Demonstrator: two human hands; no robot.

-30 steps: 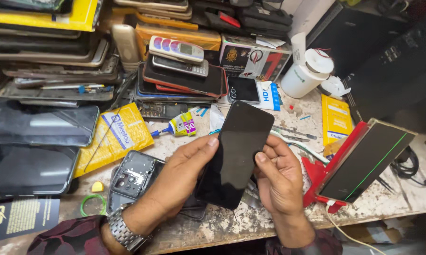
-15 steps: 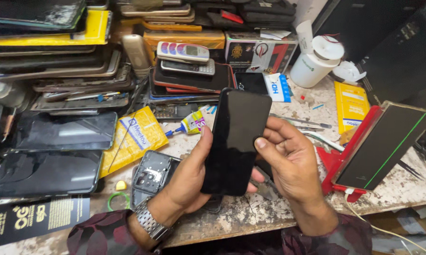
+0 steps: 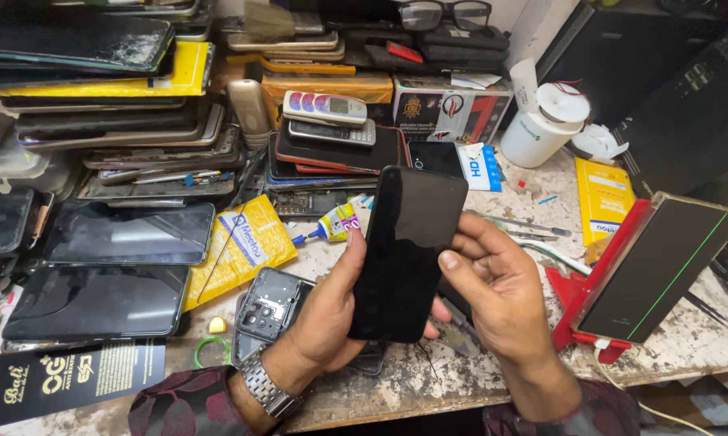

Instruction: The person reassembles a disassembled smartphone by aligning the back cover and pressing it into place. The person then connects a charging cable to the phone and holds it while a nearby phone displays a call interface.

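One black phone stands upright above the desk's front edge, left hand and right hand fingers closed along its sides.

Bright even overhead light, sharp focus, mild wide-angle edge distortion.

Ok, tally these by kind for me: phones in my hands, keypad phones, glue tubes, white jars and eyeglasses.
Black phone, held by left hand and right hand: 1
Keypad phones: 2
Glue tube: 1
White jar: 1
Eyeglasses: 1
Total: 6
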